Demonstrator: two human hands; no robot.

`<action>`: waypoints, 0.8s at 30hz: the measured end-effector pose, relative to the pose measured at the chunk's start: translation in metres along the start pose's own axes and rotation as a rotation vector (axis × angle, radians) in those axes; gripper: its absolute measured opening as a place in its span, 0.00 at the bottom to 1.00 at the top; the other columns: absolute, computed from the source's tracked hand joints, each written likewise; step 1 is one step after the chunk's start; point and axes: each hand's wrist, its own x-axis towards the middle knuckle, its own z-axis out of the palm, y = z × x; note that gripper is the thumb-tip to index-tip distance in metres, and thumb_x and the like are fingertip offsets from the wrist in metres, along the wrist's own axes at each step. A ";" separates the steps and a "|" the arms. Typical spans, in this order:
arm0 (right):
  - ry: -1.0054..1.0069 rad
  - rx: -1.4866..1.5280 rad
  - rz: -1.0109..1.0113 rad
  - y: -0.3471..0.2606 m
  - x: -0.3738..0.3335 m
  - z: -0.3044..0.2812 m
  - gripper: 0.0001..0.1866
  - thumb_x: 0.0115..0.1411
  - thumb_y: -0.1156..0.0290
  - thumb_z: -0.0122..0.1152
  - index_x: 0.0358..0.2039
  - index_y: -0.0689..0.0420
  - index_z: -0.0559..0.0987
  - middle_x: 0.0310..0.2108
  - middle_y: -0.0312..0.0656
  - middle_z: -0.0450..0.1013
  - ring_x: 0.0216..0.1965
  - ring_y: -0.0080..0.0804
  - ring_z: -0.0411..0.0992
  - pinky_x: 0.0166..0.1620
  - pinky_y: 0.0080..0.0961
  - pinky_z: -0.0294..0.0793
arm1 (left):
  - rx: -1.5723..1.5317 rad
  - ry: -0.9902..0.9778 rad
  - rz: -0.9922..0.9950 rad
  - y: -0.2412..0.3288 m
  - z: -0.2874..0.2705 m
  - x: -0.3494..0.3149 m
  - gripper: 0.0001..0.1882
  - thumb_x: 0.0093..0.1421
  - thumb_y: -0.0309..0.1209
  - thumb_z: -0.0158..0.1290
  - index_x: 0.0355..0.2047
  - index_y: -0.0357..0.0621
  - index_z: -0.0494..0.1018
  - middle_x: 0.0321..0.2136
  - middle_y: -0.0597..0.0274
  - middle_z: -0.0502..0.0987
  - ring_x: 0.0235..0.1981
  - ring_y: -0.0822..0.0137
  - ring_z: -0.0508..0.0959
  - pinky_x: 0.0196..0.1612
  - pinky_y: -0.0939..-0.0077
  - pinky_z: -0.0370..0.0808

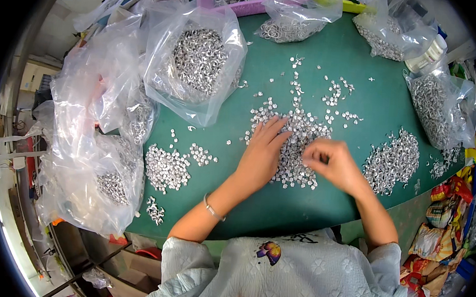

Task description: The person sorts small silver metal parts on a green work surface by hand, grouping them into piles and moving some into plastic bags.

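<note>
A heap of small silvery metal pieces (296, 168) lies in the middle of the green table. My left hand (264, 150) rests over the heap's left side, its fingers stretched out and spread among the pieces. At the right side of the same heap, my right hand (327, 159) has its fingers curled in a pinch. Whatever they hold, if anything, is too small to make out. A separate pile of small metal pieces (167, 168) sits to the left, and a pile of curved, hook-like metal parts (392, 163) lies to the right.
An open clear bag (199, 64) full of curved metal parts stands at the back left, with more plastic bags (91, 183) along the left edge. Other filled bags (434, 103) and a purple basket (246, 7) line the back and right. Colourful packets (434, 237) lie beyond the table's right edge.
</note>
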 end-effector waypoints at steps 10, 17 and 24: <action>0.060 -0.154 -0.279 0.009 -0.043 0.047 0.10 0.47 0.75 0.67 0.32 0.60 0.78 0.27 0.41 0.71 0.35 0.41 0.70 0.39 0.36 0.70 | -0.236 0.077 -0.216 0.049 0.015 -0.098 0.18 0.54 0.18 0.55 0.46 0.38 0.73 0.42 0.52 0.72 0.43 0.52 0.72 0.48 0.65 0.70; 0.304 -0.671 -0.303 0.018 0.000 0.044 0.08 0.49 0.78 0.63 0.31 0.59 0.78 0.36 0.39 0.70 0.39 0.39 0.67 0.43 0.33 0.65 | -0.034 0.054 -0.165 0.053 0.032 -0.105 0.17 0.49 0.21 0.61 0.41 0.40 0.73 0.38 0.54 0.71 0.39 0.54 0.72 0.41 0.64 0.69; 0.458 -0.305 -0.286 0.023 -0.023 0.035 0.06 0.50 0.78 0.63 0.30 0.59 0.76 0.29 0.41 0.73 0.35 0.40 0.70 0.41 0.34 0.68 | 0.049 0.202 -0.185 0.053 0.035 -0.091 0.13 0.52 0.25 0.59 0.38 0.40 0.71 0.36 0.57 0.70 0.39 0.55 0.70 0.39 0.65 0.65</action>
